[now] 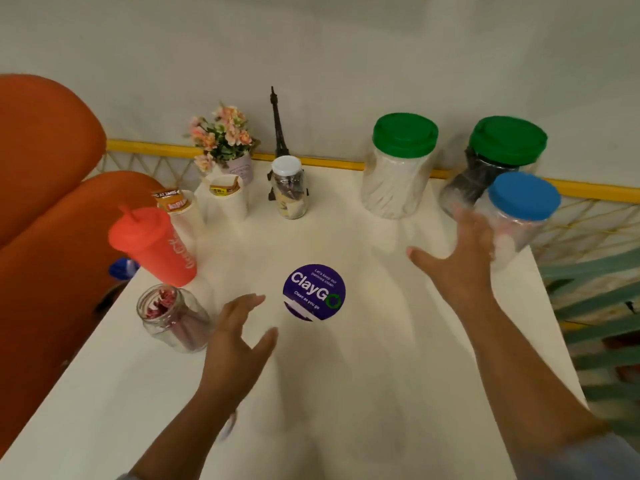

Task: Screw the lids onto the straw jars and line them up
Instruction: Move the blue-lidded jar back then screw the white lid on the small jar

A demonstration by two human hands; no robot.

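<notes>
At the surface's (pixel 346 393) right edge the right hand (pixel 464 251) spreads against the blue-lidded jar (pixel 519 213), while the left hand (pixel 235 337) hovers open beside the lidless jar (pixel 173 317).

2 clear jars with green lids (pixel 405 133), 1 blue lid (pixel 524 195), a coral tumbler (pixel 156 245), a purple round sticker (pixel 314 292), white table (pixel 346 375).
</notes>
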